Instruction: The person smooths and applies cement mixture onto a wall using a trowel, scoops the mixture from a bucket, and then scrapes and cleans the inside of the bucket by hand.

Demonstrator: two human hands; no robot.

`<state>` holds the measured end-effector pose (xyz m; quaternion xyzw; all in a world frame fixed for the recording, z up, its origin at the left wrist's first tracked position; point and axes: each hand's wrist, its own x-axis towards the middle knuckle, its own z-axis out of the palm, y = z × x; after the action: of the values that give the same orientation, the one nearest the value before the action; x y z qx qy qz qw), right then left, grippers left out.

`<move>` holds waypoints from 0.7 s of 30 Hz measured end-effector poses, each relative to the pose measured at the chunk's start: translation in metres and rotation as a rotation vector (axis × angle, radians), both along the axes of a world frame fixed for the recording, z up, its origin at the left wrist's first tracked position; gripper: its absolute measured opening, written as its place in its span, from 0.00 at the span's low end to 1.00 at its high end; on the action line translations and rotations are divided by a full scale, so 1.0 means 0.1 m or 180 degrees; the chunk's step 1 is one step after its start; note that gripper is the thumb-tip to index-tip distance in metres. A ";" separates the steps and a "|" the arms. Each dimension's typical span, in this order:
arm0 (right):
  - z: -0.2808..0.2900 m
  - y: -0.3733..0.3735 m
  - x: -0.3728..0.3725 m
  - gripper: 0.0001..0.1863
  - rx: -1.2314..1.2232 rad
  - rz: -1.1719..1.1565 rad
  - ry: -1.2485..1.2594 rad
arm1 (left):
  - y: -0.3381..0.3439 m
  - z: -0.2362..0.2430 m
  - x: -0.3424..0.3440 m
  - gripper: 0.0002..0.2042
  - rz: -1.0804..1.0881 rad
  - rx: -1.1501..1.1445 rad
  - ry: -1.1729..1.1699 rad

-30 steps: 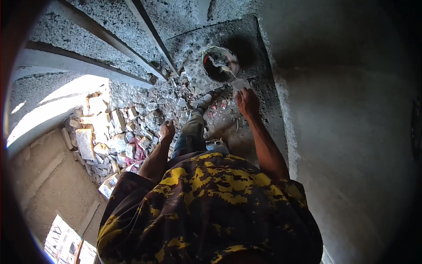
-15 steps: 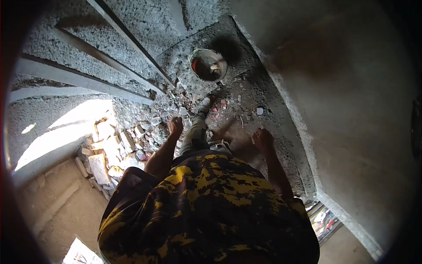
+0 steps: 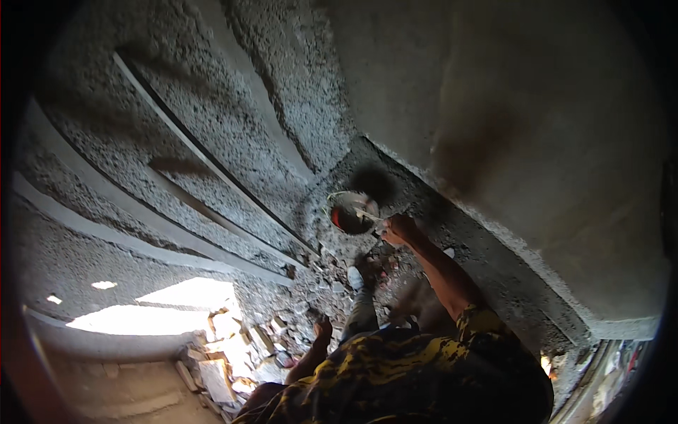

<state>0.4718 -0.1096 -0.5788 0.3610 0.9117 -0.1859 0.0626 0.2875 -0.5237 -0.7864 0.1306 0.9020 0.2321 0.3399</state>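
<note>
A round bucket stands on the rough floor near the wall corner, with a red patch inside it. From it a pale handle-like piece slants up toward the right rim. My right hand reaches to that rim with its fingers curled closed, close to the end of the pale piece. Whether the fingers grip this piece or the rim cannot be made out. Low by my left leg, my left hand hangs over the rubble, its fingers loosely curled and nothing visible in them.
Several long straight bars lean against the rough wall on the left. Broken bricks and rubble lie by the bright opening. A smooth grey wall rises on the right, and my shoe stands amid debris.
My right arm has stretched forward to the bucket. The left hand stays low near the leg. The whole view has shifted, so the bucket appears lower and more of the walls shows.
</note>
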 end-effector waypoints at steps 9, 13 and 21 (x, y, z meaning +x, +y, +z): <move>-1.35 -1.97 1.82 0.07 0.1293 -0.1825 0.2127 | 0.41 0.26 -0.36 0.29 -0.0711 -0.0375 -0.0221; -1.40 -3.37 3.05 0.18 -0.0560 -0.3189 0.0833 | 0.99 0.56 -0.38 0.29 -0.0943 -0.0270 -0.0510; -1.39 -2.20 2.13 0.18 -0.1547 -0.3086 0.1519 | 1.99 1.08 -0.04 0.31 -0.1860 -0.0128 -0.1039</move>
<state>0.6849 -0.3292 -0.7180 0.6599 0.5628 -0.4729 -0.1553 0.2831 -0.3243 -0.6780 0.3380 0.7645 0.1248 0.5346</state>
